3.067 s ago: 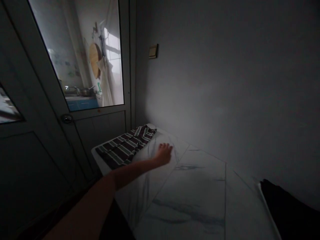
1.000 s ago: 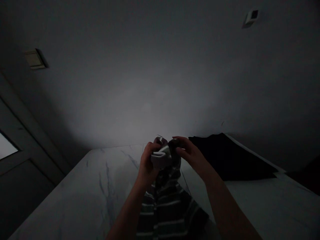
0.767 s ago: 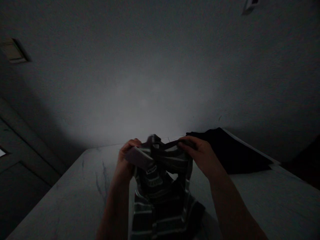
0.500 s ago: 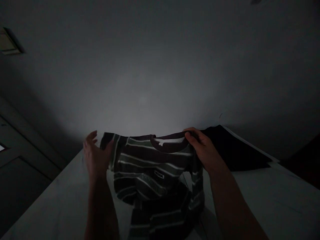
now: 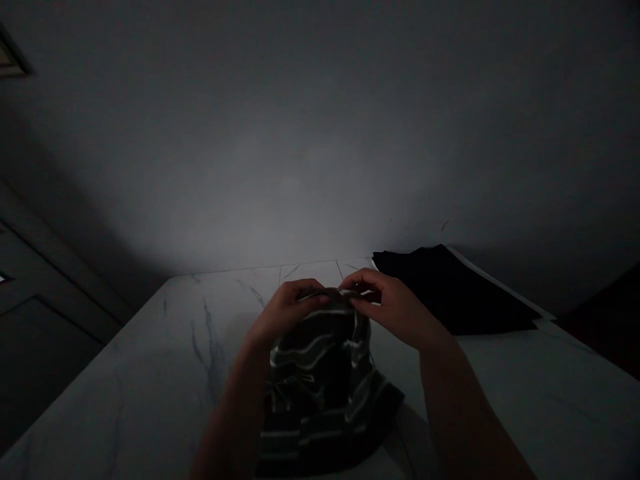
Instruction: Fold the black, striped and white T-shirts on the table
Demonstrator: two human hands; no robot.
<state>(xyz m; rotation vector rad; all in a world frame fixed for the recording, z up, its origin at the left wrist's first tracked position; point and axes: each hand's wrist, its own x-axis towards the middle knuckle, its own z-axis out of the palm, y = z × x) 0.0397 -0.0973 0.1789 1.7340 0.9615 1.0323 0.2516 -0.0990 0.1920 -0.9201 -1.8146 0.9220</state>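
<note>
A dark striped shirt (image 5: 320, 347) with pale lines hangs bunched between my two hands, its lower part resting on the marble-patterned table (image 5: 165, 373). My left hand (image 5: 293, 307) pinches its top edge at the collar from the left. Close beside it, my right hand (image 5: 385, 300) pinches the same edge from the right, thumb and fingers pressed together. The fingertips of both hands nearly meet. Folds hide the shirt's neckline and most of its front, and the dim light blurs detail.
A black folded cloth (image 5: 450, 293) lies at the table's back right, near the grey wall (image 5: 310, 147). A panelled door (image 5: 45, 360) stands to the left. Part of a frame (image 5: 11, 59) hangs at upper left.
My left hand has moved right from the sleeve side and now grips the shirt near my right hand. The shirt, spread wide before, is now gathered and lower.
</note>
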